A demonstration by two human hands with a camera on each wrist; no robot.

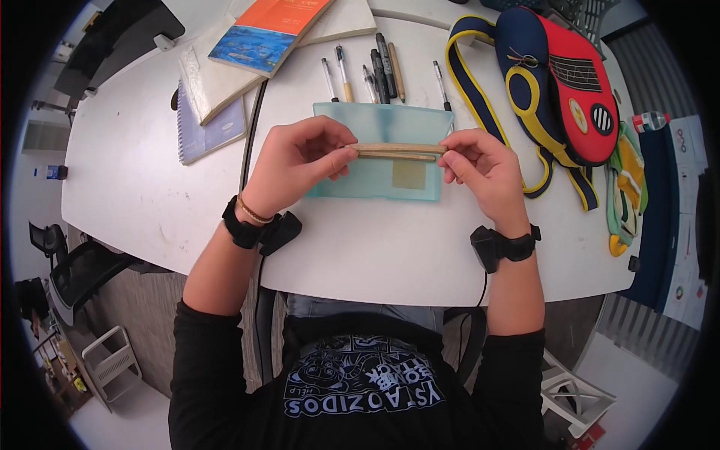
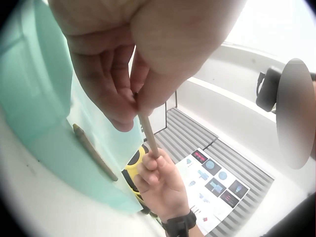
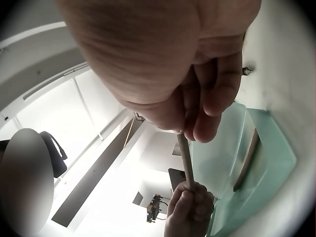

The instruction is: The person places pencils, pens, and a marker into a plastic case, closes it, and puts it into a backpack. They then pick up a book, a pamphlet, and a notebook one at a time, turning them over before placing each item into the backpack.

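Between my two hands a slim wooden pencil [image 1: 397, 147] is stretched level above a translucent teal pencil case [image 1: 375, 187]. My left hand [image 1: 296, 161] pinches one end of it between thumb and fingers. At the other end, my right hand [image 1: 489, 169] pinches it the same way; the fingertips hide both ends. The left wrist view shows this pencil [image 2: 149, 133] running from one hand to the other. A second wooden pencil [image 3: 248, 160] lies in the opened case, just under the held one in the head view. A yellowish square [image 1: 409, 175] shows in the case.
Several pens [image 1: 379, 75] lie in a row behind the case. Books [image 1: 270, 34] and a spiral notebook [image 1: 212, 131] are stacked at the back left. A red and navy bag [image 1: 574, 90] with a yellow-edged strap is on the right, beside a green and yellow cloth [image 1: 626, 187].
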